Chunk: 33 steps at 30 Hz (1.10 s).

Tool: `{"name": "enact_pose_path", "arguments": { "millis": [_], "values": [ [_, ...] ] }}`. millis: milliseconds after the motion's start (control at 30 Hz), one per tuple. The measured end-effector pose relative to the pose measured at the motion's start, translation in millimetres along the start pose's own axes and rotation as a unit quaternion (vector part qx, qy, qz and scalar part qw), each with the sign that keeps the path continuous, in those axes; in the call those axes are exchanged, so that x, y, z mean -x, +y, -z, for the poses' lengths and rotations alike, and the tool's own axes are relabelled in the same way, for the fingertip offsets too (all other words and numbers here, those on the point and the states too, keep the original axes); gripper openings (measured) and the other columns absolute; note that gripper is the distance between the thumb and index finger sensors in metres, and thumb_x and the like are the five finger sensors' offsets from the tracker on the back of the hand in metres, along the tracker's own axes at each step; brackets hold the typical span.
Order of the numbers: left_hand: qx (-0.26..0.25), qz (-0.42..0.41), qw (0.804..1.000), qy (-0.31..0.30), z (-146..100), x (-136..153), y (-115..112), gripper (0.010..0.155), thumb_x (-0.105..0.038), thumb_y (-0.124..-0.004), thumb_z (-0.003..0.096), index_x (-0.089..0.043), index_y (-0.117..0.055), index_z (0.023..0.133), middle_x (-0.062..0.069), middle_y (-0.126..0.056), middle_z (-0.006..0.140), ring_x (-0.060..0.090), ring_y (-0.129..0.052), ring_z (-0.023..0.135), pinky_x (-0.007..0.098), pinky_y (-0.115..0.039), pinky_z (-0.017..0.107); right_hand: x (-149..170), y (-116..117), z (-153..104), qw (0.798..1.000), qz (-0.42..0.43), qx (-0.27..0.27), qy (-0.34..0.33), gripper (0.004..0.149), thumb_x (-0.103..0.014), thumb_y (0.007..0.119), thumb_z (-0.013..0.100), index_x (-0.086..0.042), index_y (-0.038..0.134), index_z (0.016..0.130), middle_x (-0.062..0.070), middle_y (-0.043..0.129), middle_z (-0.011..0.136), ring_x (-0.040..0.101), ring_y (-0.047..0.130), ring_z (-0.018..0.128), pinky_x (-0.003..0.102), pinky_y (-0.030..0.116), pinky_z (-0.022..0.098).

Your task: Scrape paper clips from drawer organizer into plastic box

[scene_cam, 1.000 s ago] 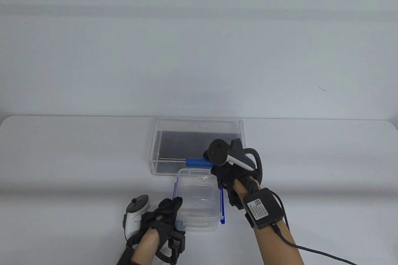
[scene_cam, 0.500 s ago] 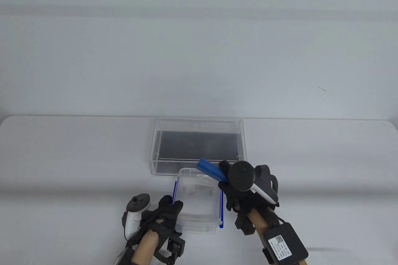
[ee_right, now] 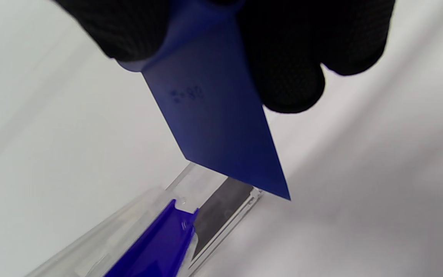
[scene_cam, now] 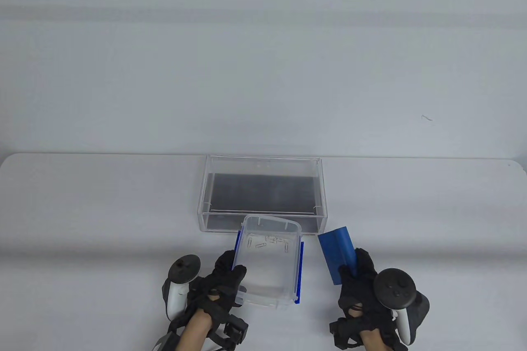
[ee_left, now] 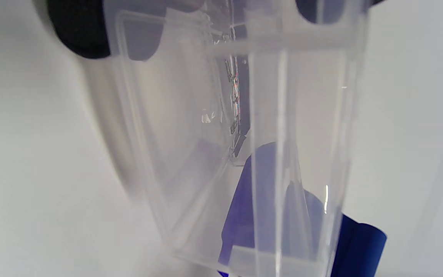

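On the desk [scene_cam: 82, 211] from above, our left hand [scene_cam: 220, 281] grips the near-left corner of the plastic box [scene_cam: 269, 268], its long axis running away from us, paper clips [scene_cam: 269, 241] at its far end. Just behind stands the drawer organizer [scene_cam: 263, 192]. Our right hand [scene_cam: 358, 285] pinches a blue scraper [scene_cam: 337, 254], blade pointing away.

Left wrist: the box wall [ee_left: 302, 115] fills the view; fingers are cut off.

Right wrist: fingertips [ee_right: 287, 69] pinch the scraper [ee_right: 214, 123]; the organizer's corner [ee_right: 225, 207] is blurred.
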State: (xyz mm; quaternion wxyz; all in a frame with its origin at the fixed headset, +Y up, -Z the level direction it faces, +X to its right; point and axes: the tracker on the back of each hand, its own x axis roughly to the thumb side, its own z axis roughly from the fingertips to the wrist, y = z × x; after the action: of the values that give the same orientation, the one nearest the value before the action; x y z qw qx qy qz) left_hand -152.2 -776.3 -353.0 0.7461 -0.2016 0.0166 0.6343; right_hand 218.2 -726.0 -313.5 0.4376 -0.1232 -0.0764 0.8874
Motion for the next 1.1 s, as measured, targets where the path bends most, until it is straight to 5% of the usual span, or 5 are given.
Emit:
{"name": "enact_pose_path", "arguments": {
  "millis": [267, 567, 800, 1100],
  "values": [
    [-0.035, -0.008, 0.998, -0.044, -10, -20, 18, 0.073, -0.051, -0.065, 0.0486, -0.023, -0.027, 0.105, 0.023, -0.037, 0.101, 0.051, -0.072, 0.08, 0.053, -0.076, 0.052, 7, -5, 3, 1.0, 0.003, 0.003, 0.001, 0.065, -0.042, 0.072, 0.043, -0.017, 0.045, 0.096, 0.006, 0.079, 0.08, 0.026, 0.09, 0.06, 0.047, 0.073, 0.054],
    [-0.151, -0.056, 0.984, -0.08, -46, -33, 112, 0.07, -0.051, -0.069, 0.048, -0.025, -0.039, 0.106, 0.022, -0.042, 0.102, 0.051, -0.072, 0.08, 0.054, -0.075, 0.051, 12, 0, 9, 1.0, -0.022, -0.001, -0.002, 0.065, -0.043, 0.072, 0.042, -0.018, 0.045, 0.096, 0.006, 0.079, 0.08, 0.026, 0.09, 0.06, 0.046, 0.073, 0.055],
    [-0.217, -0.075, 0.972, -0.044, -69, -4, 185, 0.07, -0.051, -0.07, 0.048, -0.026, -0.041, 0.107, 0.022, -0.045, 0.101, 0.051, -0.071, 0.081, 0.055, -0.074, 0.052, 10, 2, 9, 1.0, -0.02, -0.005, -0.009, 0.065, -0.043, 0.071, 0.042, -0.018, 0.045, 0.096, 0.005, 0.079, 0.081, 0.025, 0.09, 0.061, 0.046, 0.073, 0.055],
    [-0.226, -0.06, 0.97, 0.061, -81, 32, 220, 0.069, -0.049, -0.072, 0.0487, -0.025, -0.043, 0.107, 0.024, -0.044, 0.101, 0.053, -0.069, 0.082, 0.057, -0.071, 0.053, 5, 7, 6, 0.999, -0.026, -0.025, -0.021, 0.065, -0.043, 0.071, 0.043, -0.018, 0.045, 0.097, 0.006, 0.079, 0.081, 0.025, 0.09, 0.061, 0.046, 0.073, 0.055]
  ]
}}
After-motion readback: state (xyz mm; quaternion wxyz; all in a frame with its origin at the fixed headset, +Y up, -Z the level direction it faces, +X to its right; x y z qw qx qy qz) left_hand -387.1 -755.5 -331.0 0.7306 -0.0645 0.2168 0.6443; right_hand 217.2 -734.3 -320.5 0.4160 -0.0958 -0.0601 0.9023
